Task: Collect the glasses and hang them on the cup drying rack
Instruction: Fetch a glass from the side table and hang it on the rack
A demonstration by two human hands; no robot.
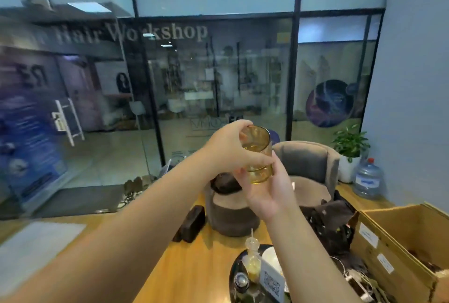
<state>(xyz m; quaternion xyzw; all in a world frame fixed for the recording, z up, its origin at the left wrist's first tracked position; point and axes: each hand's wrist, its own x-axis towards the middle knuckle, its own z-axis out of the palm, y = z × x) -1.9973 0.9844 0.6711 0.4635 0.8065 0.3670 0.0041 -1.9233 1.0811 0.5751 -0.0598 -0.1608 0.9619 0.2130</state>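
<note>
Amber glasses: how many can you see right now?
1. The amber glass is held up in the air between the left hand and right hand. Others may be out of view.

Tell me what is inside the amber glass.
The amber glass, held up by the left hand and right hand, looks empty; fingers cover part of its wall.

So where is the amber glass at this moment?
In the head view, the amber glass is held up in the air near the centre, between the left hand and right hand, in front of the grey armchair.
</note>
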